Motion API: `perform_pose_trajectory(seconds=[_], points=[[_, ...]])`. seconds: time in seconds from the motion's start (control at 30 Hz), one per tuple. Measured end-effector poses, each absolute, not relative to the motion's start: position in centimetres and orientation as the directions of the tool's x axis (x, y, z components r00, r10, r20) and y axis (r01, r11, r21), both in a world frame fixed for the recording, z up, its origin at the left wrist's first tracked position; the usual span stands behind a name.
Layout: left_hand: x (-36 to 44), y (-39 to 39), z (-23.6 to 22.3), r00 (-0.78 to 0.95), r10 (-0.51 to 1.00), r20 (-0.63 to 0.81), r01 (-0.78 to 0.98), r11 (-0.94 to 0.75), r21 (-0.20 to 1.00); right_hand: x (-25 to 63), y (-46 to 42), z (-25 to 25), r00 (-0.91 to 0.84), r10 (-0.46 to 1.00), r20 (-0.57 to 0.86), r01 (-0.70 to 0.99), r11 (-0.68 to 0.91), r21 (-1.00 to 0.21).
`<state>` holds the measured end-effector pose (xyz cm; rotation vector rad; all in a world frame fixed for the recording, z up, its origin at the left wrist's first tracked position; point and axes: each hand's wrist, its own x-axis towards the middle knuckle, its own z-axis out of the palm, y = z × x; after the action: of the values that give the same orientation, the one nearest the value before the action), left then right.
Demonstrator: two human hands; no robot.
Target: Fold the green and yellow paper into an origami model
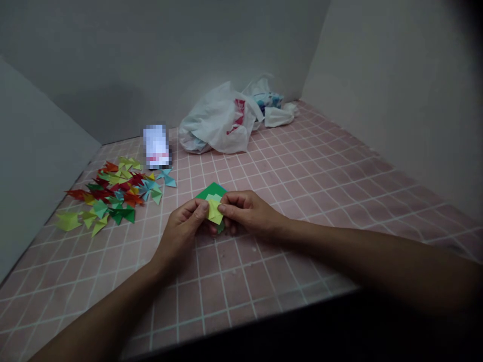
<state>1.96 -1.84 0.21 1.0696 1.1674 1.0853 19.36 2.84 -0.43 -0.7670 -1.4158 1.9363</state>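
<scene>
Between my two hands is a small folded yellow paper [215, 211], pinched at both sides. My left hand [187, 217] grips its left edge with thumb and fingers. On the opposite edge, the thumb of my right hand [251, 212] presses against the fingers beneath. Behind the yellow paper, and partly covered by it, lie green paper sheets [212, 190], with a paler green one on top. My fingers hide the lower side of the folded paper.
Many-coloured folded paper pieces [109, 193] are heaped at the left. A phone with a lit screen [157, 146] stands behind them. White plastic bags [222, 118] rest against the back wall. Pink checked cloth [302, 201] covers the table, whose front edge is near my forearms.
</scene>
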Motion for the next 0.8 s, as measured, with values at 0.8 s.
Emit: perform_pose_trajectory(seconds=[0.8], points=[[2.30,-1.68,0.13,0.111,0.971,-0.210,-0.222,0.230,0.947,19.51,2.86,-0.40,-0.587,0.809,-0.033,-0.120,-0.127,-0.985]])
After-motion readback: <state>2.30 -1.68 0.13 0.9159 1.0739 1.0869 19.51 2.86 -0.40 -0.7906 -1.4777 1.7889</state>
